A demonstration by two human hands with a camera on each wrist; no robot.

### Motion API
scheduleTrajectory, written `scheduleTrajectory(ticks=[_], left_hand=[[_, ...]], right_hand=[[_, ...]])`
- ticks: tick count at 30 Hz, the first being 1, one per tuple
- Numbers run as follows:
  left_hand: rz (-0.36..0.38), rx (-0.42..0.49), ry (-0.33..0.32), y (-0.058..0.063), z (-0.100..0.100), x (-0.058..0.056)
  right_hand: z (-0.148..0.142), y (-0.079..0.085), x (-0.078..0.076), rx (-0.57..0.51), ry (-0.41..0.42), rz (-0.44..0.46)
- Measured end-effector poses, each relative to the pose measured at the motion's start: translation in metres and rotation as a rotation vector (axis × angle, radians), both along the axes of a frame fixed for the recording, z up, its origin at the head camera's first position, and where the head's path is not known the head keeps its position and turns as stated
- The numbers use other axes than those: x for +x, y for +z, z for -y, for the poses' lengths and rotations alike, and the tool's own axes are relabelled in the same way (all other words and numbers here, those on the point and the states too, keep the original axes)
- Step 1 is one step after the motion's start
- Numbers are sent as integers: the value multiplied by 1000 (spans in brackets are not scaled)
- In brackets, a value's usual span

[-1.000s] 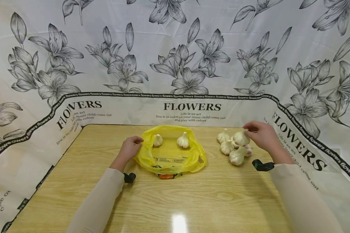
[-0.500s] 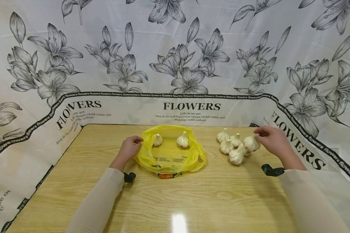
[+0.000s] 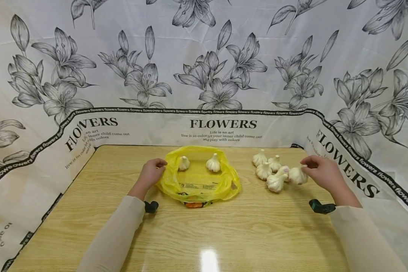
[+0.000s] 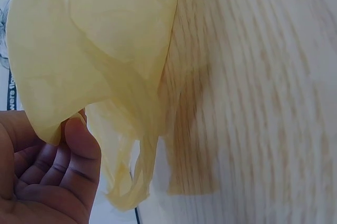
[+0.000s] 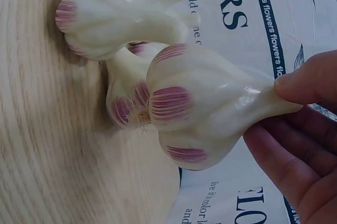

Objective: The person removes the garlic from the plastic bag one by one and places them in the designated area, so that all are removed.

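right hand (image 3: 322,172) is pinching a garlic bulb (image 3: 297,176) by the stem, now lower and further from the yellow bag (image 3: 170,180) the left hand (image 3: 152,173) is pinching, so still outside it

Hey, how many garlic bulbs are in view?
8: two bulbs inside the yellow plastic bag, one held bulb in the right hand, four clustered bulbs at right, and one partly hidden bulb among them. More may be hidden.
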State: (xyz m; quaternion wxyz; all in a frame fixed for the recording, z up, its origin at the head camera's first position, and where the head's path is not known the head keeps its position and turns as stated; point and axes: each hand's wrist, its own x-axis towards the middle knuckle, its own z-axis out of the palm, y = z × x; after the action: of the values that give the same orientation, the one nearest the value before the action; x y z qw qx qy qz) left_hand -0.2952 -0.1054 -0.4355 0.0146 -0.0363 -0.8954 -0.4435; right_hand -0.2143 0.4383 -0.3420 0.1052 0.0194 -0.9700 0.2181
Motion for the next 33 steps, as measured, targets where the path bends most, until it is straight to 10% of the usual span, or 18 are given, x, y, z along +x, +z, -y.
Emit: scheduleTrajectory(ticks=[33], left_hand=[[1,-3,3,-5,1,0]], right_hand=[[-9,-42,-5,-15,-7,30]])
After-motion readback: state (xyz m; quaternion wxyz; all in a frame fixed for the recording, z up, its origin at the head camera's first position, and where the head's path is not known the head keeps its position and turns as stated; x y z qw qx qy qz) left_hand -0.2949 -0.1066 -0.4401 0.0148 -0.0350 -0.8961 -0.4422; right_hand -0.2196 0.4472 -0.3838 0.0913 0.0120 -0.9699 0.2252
